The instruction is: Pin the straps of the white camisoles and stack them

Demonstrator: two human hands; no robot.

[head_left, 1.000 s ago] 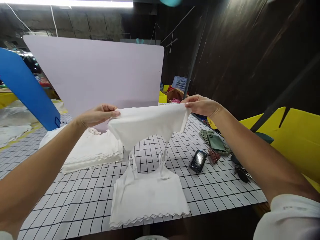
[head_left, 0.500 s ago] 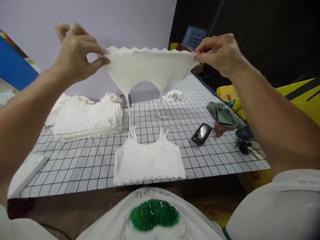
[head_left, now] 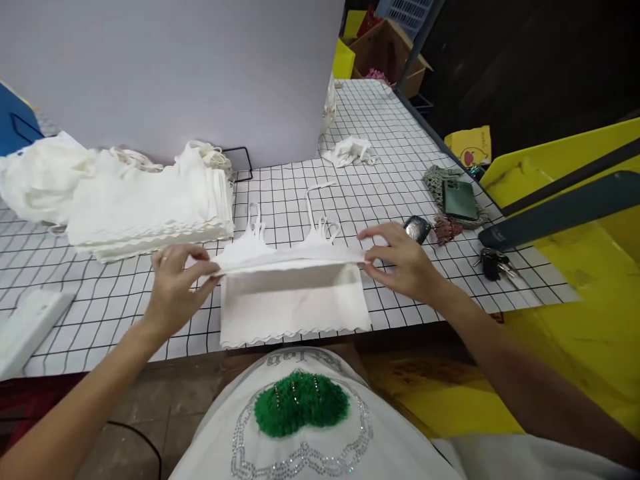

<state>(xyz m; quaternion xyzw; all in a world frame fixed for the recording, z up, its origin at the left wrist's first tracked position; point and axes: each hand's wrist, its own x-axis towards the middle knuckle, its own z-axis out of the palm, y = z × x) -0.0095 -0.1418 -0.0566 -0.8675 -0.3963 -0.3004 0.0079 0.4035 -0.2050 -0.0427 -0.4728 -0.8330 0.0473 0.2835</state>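
A white camisole top [head_left: 293,259] is stretched sideways between my hands, its thin straps lying toward the back of the table. My left hand [head_left: 181,280] pinches its left edge between thumb and fingers. At the right edge, my right hand [head_left: 400,260] grips the fabric the same way, some fingers raised. Directly under it lies a small stack of white camisoles [head_left: 295,307] with scalloped hems, close to the table's front edge. The held camisole covers the upper part of this stack.
A tall pile of folded white camisoles [head_left: 150,200] stands at left. A crumpled white garment [head_left: 350,152] lies farther back. To the right are a dark shiny object [head_left: 417,229], a green phone [head_left: 460,200] and keys [head_left: 495,265]. A white box-like object [head_left: 35,327] sits front left.
Both hands have come down from chest height, lowering the stretched camisole onto the small stack. The view has tilted further down.
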